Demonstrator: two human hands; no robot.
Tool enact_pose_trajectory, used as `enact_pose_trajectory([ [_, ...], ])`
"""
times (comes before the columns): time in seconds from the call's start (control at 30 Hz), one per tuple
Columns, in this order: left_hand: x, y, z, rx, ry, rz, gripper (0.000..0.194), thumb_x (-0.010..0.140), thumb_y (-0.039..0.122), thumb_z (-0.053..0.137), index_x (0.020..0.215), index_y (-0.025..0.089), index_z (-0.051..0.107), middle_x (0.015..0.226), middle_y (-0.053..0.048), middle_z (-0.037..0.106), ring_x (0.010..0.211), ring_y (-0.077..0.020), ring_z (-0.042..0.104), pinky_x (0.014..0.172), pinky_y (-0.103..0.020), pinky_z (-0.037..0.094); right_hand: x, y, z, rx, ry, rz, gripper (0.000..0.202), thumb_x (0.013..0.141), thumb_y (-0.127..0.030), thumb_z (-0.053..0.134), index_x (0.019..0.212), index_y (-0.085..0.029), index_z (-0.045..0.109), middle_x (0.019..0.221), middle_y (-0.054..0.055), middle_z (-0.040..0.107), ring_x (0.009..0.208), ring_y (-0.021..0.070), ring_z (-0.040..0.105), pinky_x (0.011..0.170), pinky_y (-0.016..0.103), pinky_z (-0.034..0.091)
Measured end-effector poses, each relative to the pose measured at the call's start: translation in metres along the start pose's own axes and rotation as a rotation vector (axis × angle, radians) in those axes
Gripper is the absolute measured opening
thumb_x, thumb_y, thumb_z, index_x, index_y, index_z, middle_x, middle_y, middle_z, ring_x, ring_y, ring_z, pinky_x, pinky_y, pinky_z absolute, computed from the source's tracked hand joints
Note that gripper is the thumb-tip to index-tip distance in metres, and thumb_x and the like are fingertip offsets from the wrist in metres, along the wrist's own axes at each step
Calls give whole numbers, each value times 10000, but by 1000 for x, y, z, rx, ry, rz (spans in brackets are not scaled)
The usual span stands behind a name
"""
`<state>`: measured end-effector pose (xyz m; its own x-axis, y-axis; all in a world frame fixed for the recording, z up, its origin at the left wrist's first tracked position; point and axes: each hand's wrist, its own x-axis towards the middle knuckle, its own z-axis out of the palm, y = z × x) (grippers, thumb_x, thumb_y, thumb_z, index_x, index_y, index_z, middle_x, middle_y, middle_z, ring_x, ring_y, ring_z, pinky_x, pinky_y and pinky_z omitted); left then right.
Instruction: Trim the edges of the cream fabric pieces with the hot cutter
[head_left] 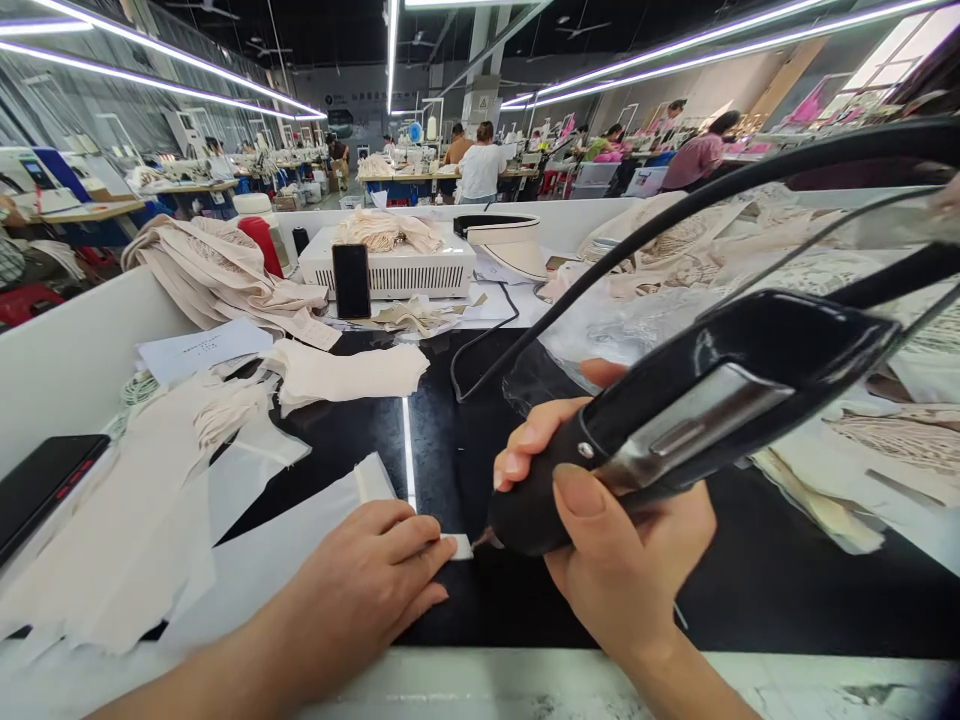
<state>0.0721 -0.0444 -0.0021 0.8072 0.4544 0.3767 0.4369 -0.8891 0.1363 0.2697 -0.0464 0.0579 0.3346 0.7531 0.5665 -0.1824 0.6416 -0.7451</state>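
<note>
My right hand (622, 540) is wrapped round a black handheld tool (675, 400) with a silver side panel and a thick cable. Its small tip points left and meets the end of a narrow white strip (459, 546). My left hand (367, 580) lies palm down, its fingers pressed together on the strip and on a pale fabric piece (375, 480). Both hands are over a black work mat (517, 610). A cream fabric piece (345, 376) lies beyond my left hand.
Fabric piles lie at left (112, 500) and right (900, 450). A phone (352, 281) leans on a white vented box (420, 272) beside a visor (510, 245). A dark device (52, 485) sits far left. People work in the background.
</note>
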Motion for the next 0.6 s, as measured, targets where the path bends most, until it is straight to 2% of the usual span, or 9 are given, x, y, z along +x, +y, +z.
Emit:
enact_pose_trajectory([
  [0.3,0,-2,-2,-55,43,-8,300,1179,267,433,1321,155,672,1157,-79,760,1027,-239,719,890,-388,645,-4,-1,3,-40,0,-26,399,917,-371,890,1251,-298,684,861,-33,744,591,142,687,532,284,620],
  [0.47,2,-10,-4,-126,130,-5,293,1179,188,416,1190,162,708,1064,-62,779,952,-186,730,895,-325,617,-5,-5,0,-7,-7,-3,450,887,-386,925,1262,-311,687,863,-31,755,561,132,661,458,256,567],
  [0.6,-3,-13,-2,-156,145,-19,259,1164,164,451,1142,172,709,1042,-51,776,944,-184,726,893,-316,605,-7,-6,-3,-2,-5,0,471,872,-377,940,1270,-321,694,852,-28,750,585,145,678,473,267,583],
])
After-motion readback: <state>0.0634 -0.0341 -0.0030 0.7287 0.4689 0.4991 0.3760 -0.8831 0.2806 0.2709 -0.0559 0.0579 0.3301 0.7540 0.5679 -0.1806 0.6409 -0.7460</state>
